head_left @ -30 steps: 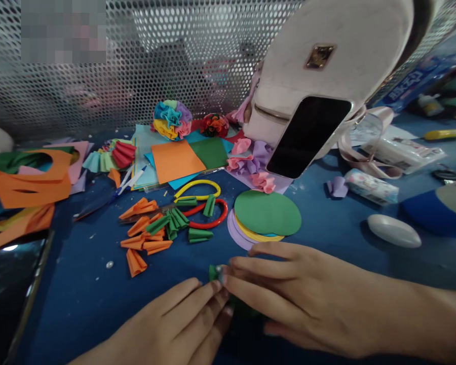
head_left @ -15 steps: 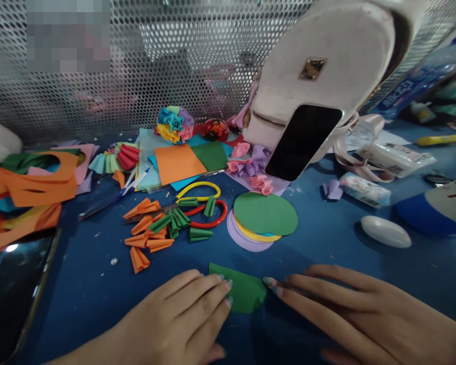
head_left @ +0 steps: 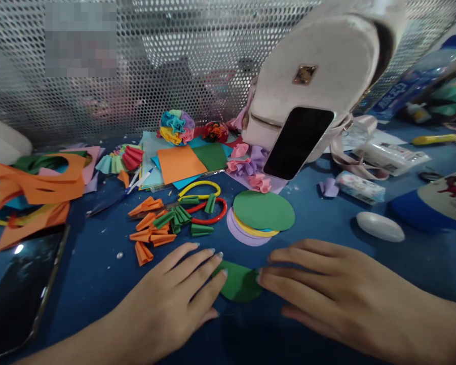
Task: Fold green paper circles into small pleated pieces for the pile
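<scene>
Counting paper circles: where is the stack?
In the head view, right of centre, the circle stack lies beyond the right hand, beside the red scissor handle.

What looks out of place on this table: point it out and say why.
One purple folded piece lies alone beside the small patterned packet, apart from the pink and purple pieces in front of the backpack, so it looks strayed. A small pale bead also sits loose near the orange folded pieces.
</scene>
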Demonstrator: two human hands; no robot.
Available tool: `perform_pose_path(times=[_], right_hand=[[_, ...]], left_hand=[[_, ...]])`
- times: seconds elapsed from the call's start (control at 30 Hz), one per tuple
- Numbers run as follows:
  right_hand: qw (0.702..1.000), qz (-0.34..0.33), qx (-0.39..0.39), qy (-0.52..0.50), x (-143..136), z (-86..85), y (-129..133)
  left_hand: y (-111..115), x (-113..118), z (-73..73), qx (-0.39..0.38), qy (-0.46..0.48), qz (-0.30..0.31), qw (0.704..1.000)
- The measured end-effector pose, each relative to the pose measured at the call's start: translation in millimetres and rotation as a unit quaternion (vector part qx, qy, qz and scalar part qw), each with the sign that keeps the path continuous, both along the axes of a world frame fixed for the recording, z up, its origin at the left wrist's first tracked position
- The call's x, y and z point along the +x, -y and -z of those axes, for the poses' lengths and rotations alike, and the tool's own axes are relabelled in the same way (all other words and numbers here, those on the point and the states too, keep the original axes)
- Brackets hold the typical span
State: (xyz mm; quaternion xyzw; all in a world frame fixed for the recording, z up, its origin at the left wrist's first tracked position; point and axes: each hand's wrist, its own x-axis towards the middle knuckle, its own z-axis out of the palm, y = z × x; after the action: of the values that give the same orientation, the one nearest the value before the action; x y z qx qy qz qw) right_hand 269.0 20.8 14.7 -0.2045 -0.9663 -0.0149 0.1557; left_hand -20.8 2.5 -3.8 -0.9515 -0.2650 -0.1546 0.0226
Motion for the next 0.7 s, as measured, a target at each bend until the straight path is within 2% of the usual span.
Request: perform_pose_path(times=[0.1,0.27,0.4,0.47,0.53,0.57,0.63,0.7], right_hand=[[1.000,-0.007,-0.020,0.017,-5,8.8,-9],[0.993,-0.020,-0.112,0.024,-13,14.6,-24],[0.990,-0.013,-0.141,0.000,-19,11.7,-30],[0.988,-0.003,-0.151,-0.017,-22,11.4,-32],[0.981,0.022,-0.186,-0.058,-25,11.6,-32],[0.973,0.039,-0.209,-0.086,-27,11.5,-32],[0.951,0.063,-0.266,-0.144,-31,10.4,-31],[0.917,0.073,-0.328,-0.216,-34,8.5,-29]], left_hand=[[-7,3,-3.8,0.002,0.015,0.012,1.000],[-16,7,-10.3,-0.037,0.043,0.018,0.998],[-19,5,-6.7,-0.103,0.090,0.011,0.991],[-20,4,-4.7,-0.158,0.140,-0.016,0.977],[-20,6,-5.1,-0.237,0.206,-0.084,0.946],[-21,7,-6.4,-0.288,0.241,-0.123,0.918],[-21,11,-10.3,-0.398,0.305,-0.184,0.845],[-20,16,-14.2,-0.479,0.369,-0.209,0.769]])
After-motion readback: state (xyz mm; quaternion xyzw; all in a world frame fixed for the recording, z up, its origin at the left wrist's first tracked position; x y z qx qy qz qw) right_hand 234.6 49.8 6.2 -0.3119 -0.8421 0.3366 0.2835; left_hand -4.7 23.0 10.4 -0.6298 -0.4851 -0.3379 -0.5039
